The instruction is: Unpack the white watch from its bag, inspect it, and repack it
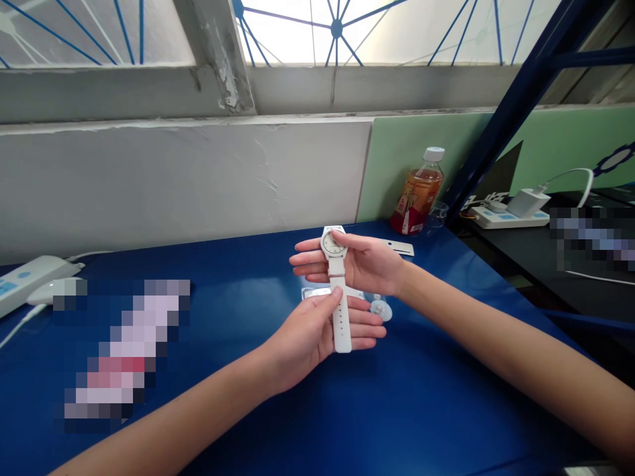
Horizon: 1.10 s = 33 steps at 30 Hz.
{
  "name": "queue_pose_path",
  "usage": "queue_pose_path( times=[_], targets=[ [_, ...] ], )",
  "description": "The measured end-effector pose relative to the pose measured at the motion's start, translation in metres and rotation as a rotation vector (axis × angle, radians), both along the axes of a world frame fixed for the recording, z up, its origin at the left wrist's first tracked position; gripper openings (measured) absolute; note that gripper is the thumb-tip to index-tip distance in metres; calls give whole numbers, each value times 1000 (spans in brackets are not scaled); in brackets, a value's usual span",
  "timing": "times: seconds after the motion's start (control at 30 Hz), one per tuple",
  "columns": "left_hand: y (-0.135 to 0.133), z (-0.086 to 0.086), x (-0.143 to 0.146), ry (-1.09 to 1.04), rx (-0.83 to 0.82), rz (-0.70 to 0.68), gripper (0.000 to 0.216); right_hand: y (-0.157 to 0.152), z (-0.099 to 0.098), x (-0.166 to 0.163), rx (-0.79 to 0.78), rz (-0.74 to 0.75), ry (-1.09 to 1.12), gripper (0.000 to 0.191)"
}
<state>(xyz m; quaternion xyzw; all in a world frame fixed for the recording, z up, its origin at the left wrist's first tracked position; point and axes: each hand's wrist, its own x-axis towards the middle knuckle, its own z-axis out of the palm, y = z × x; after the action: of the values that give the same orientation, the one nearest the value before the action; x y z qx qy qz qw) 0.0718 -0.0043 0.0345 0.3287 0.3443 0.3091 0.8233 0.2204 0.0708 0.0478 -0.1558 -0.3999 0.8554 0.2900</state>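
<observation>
A white wristwatch (336,266) with a round dial and a strap punched with holes lies stretched out across both palms. My right hand (370,261) supports the dial end, its thumb pressing on the watch face. Nearer to me, my left hand (317,324) holds the holed strap end, thumb on top and fingers beneath. On the blue table behind and under the hands, partly hidden, are a clear plastic packet (316,292), a small pale round piece (381,310) and a white flat card or strip (401,248) with a slot.
A bottle of reddish drink (419,192) with a white cap stands at the back against the green panel. White power strips lie at left (30,281) and right (510,215). A blurred-out flat object (129,350) rests on the table (223,410) at left. A blue metal post (506,112) slants at right.
</observation>
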Motion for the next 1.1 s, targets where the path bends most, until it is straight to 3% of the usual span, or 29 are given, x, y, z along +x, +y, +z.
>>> queue_pose_path(
  times=[0.4, 0.73, 0.97, 1.1],
  targets=[
    [3, 2, -2, -24, 16, -21, 40, -3, 8, 2, -12, 11, 84, 65],
    [1, 2, -2, -26, 12, -23, 40, -3, 8, 2, -3, 12, 69, 68],
    [3, -1, -5, -74, -9, -27, 42, 2, 7, 6, -35, 43, 43, 59],
    [6, -4, -8, -127, 31, -18, 38, 3, 10, 6, -58, -40, -24, 54]
  ],
)
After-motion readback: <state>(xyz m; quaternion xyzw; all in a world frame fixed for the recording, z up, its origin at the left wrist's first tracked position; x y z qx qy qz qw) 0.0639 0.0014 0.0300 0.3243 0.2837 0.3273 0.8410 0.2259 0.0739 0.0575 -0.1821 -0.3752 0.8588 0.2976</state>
